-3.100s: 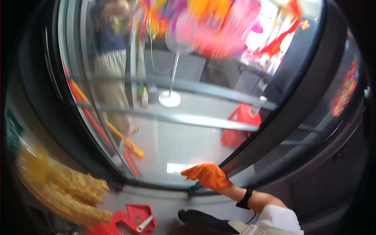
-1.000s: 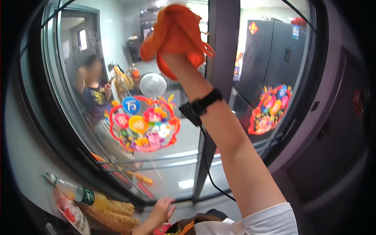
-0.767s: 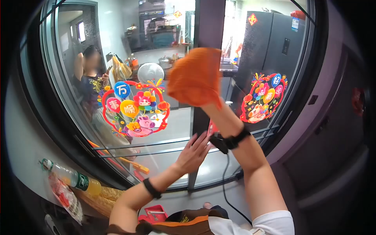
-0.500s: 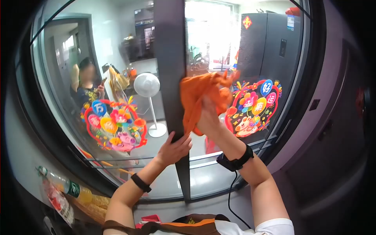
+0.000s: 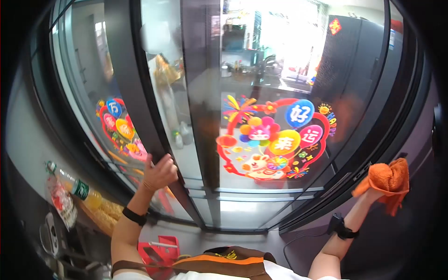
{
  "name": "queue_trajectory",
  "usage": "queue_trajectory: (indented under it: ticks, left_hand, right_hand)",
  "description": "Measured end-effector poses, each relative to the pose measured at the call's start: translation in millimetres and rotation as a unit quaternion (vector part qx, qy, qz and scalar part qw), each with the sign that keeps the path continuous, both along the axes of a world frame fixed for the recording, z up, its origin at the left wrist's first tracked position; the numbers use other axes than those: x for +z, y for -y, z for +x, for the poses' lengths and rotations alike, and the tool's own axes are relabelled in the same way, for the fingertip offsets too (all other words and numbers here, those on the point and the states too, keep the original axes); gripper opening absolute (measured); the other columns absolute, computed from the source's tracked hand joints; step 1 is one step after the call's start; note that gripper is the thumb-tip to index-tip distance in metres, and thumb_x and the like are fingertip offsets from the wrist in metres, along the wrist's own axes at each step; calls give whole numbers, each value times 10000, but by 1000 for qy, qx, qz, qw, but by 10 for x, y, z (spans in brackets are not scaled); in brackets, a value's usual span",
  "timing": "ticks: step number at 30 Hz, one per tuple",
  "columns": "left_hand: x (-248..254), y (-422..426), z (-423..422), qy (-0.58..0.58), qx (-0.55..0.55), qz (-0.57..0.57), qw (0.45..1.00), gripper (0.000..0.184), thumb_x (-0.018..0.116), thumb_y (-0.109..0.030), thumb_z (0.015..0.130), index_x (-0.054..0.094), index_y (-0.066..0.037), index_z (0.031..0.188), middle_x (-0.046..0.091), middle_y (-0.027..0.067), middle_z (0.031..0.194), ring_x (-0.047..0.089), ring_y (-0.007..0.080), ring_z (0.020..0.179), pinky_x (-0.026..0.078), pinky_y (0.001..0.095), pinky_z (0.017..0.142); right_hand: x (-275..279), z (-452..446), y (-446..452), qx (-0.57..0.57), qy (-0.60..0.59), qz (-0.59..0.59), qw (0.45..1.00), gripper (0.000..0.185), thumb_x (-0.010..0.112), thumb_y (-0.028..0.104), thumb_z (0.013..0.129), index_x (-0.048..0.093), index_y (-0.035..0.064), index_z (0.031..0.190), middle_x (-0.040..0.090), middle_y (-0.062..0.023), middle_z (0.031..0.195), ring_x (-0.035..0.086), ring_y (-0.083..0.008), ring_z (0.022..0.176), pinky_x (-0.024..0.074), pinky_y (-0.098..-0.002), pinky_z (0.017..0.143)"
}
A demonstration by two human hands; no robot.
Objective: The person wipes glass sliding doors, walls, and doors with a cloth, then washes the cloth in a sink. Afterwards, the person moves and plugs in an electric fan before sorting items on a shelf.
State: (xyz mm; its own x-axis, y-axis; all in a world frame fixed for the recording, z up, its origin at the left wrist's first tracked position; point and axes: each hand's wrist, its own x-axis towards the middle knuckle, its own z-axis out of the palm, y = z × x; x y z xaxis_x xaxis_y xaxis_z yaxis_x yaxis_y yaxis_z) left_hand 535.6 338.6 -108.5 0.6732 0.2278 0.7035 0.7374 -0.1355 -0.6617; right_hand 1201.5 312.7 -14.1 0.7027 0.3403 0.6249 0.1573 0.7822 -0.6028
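My left hand (image 5: 159, 172) rests against the dark vertical frame (image 5: 154, 112) of a glass sliding door, its fingers apart and slightly bent. Far to the right, my right hand (image 5: 372, 193) is wrapped in an orange cloth (image 5: 389, 179), near the dark right-hand door jamb; the cloth hides most of its fingers. Between the hands is a glass panel (image 5: 252, 196) with a colourful sticker (image 5: 275, 140) of balloons and cartoon animals. A similar sticker (image 5: 122, 128) shows on the left glass.
At the lower left are a bottle of yellow liquid (image 5: 93, 198), a red-and-white bag (image 5: 61, 200) and a yellowish bundle (image 5: 109, 214). A red dustpan (image 5: 161, 252) lies on the floor. Behind the glass stand a dark fridge (image 5: 350, 60) and kitchen items.
The door frame under my left hand has shifted left, and that hand with it. My right hand has moved with the orange cloth from the middle to the far right.
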Motion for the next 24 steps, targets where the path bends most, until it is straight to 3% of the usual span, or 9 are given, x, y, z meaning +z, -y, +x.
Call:
queue_trajectory:
  ticks: [3,4,6,10,12,14,18,21,24]
  left_hand:
    - [41,181,-240,66,37,-29,997,207,634,-182,734,525,-149,907,495,41,1106,552,216,1125,257,623,1017]
    - [41,238,-318,95,53,-42,993,223,631,-159,738,521,-125,929,483,54,1126,547,225,1129,279,618,1011]
    - [105,343,-416,103,77,-47,991,233,612,-122,760,512,-73,965,475,96,1149,511,276,1161,318,592,1005]
    - [255,480,-466,237,45,-70,968,337,573,-94,801,498,-14,1120,407,228,1278,412,421,1210,321,548,1030]
    - [324,503,-364,309,81,-48,946,456,551,-122,849,416,35,1255,302,268,1368,338,437,1263,310,529,1040]
    - [223,448,-173,312,62,-103,942,578,566,-208,871,337,-18,1367,214,307,1430,229,486,1319,223,572,1060]
    - [156,281,621,250,-33,-193,948,721,672,-398,795,353,-202,1410,186,276,1468,183,466,1353,169,661,1033]
    - [250,102,713,212,56,-190,957,920,663,-620,609,297,-377,1418,70,223,1516,114,468,1374,136,693,1024]
    - [264,138,417,219,57,-170,959,972,691,-588,592,253,-383,1436,42,227,1518,83,479,1375,131,691,1028]
  right_hand:
    - [-163,-21,-270,153,-41,9,987,452,447,238,966,355,48,1366,483,-88,1292,521,-219,1138,450,-372,983]
    - [-37,-355,-353,225,0,64,972,391,481,218,947,451,33,1290,559,-98,1188,580,-205,1036,501,-359,864]
    - [-422,-87,-849,188,67,-29,979,367,477,241,940,506,10,1224,604,-149,1083,629,-245,925,513,-377,832]
    - [372,-1451,-310,549,-11,-85,831,420,502,364,905,546,-20,1070,631,-163,952,645,-261,814,529,-365,761]
    - [456,-1754,-340,505,78,-144,848,474,518,430,880,553,-28,999,635,-156,885,646,-258,768,530,-355,727]
    - [412,-1922,-509,407,206,-192,869,535,537,499,847,547,-29,934,630,-135,816,640,-244,731,525,-341,694]
    - [101,-2373,-1595,525,380,-89,756,486,658,351,783,591,-36,1067,628,-134,983,609,-200,833,502,-301,702]
    - [119,-2659,-1814,588,416,-96,687,474,657,331,786,587,-39,1075,632,-135,979,614,-203,830,505,-301,706]
    - [126,-2890,-1801,628,421,-98,647,464,655,310,789,584,-42,1082,636,-135,974,618,-205,828,508,-300,711]
